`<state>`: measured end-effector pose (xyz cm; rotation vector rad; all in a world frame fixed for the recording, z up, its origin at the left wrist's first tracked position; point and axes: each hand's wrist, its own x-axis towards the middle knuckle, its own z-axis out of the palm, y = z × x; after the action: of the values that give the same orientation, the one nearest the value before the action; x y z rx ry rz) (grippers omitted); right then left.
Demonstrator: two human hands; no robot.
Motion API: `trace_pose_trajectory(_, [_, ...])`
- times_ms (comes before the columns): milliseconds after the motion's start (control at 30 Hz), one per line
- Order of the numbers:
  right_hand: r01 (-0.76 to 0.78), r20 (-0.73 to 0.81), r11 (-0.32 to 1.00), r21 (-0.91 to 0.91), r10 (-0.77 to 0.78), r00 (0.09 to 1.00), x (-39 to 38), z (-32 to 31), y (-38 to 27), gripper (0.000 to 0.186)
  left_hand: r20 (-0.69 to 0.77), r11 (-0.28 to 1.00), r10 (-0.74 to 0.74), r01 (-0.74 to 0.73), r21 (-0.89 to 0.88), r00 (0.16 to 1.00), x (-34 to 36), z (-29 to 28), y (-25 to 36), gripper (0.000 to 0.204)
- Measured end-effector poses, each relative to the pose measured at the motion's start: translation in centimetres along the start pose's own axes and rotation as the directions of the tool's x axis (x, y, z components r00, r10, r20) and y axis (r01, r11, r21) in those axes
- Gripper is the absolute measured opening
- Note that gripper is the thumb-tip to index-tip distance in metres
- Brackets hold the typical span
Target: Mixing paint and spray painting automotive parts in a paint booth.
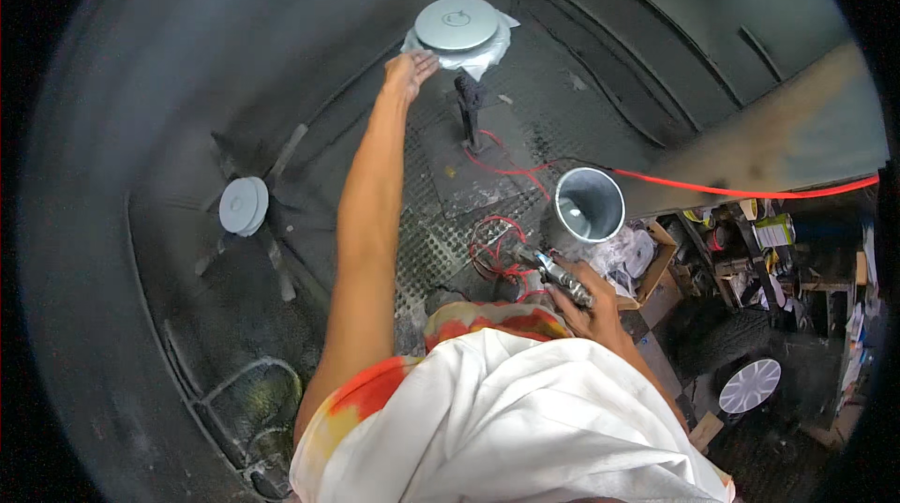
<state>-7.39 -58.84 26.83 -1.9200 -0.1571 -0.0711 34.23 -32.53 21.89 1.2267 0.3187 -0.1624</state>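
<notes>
My left hand (pixel 412 74) reaches far forward with its fingers stretched out, holding nothing. Its fingertips are at the near left rim of a round pale grey disc (pixel 457 23), against the crumpled plastic sheet (pixel 483 55) under it; whether they touch is unclear. The disc sits on a dark, crusted stand (pixel 469 114). Low in front of my body, my right hand (pixel 591 301) is closed around a silvery spray gun (pixel 565 280). Just beyond the gun is an open grey metal cup (pixel 589 205); I cannot tell whether the two are joined.
A red hose (pixel 750 192) crosses from the right, with red loops (pixel 497 245) on the floor. A smaller grey disc (pixel 244 206) on a spoked base stands left. At right are a cardboard box (pixel 659 264), cluttered shelves (pixel 750 259) and a wheel cover (pixel 750 386). Dark walls surround me.
</notes>
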Motion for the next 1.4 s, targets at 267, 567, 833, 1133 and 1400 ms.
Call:
trace_pose_trajectory(267, [-0.083, -0.149, 0.995, -0.049, 0.075, 0.986, -0.1, 1.5, -0.4, 0.037, -0.111, 0.969, -0.139, 0.159, 0.19, 0.984, 5.3, -1.3, 1.5, 0.033])
trace_pose_trajectory(567, [0.017, -0.228, 0.999, -0.034, -0.024, 0.973, 4.9, 6.4, -1.5, 0.035, 0.054, 0.971, -0.127, 0.113, 0.209, 0.99, 4.0, -2.0, 4.0, 0.04])
trace_pose_trajectory(833, [0.026, -0.23, 0.997, -0.07, -0.041, 0.972, 7.1, 9.7, -3.6, 0.036, 0.148, 0.982, -0.131, 0.108, 0.154, 0.98, 3.9, -2.5, 5.3, 0.041])
trace_pose_trajectory(1133, [-0.201, -0.178, 0.98, 0.004, 0.199, 0.964, 7.0, 9.9, -4.0, 0.034, 0.245, 0.967, -0.169, 0.209, -0.146, 0.955, 6.6, -1.8, 4.0, 0.028])
trace_pose_trajectory(1400, [-0.223, -0.239, 0.968, -0.112, 0.192, 0.952, 5.7, 9.7, -3.6, 0.032, 0.439, 0.847, -0.089, 0.3, -0.44, 0.894, 7.9, -2.0, 2.3, 0.037])
